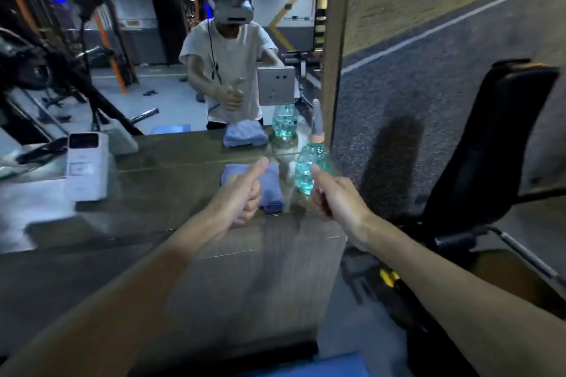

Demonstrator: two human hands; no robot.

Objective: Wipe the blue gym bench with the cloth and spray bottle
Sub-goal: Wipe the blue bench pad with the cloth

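A folded blue cloth (271, 184) lies on a wooden ledge (183, 168) in front of a wall mirror. To its right stands a clear bottle of teal liquid (312, 168) with a grey pointed nozzle. My left hand (245, 196) hovers over the near side of the cloth, fingers curled and thumb stuck out, holding nothing. Just in front of the bottle my right hand (333, 196) makes the same thumbs-up fist, empty. A strip of the blue bench (312, 366) shows at the bottom edge.
A white box-like device (87, 167) stands on the ledge at left. The mirror (171, 55) reflects a person wearing a headset. A black padded seat back (502, 138) on a metal frame rises at right, over dark gym flooring.
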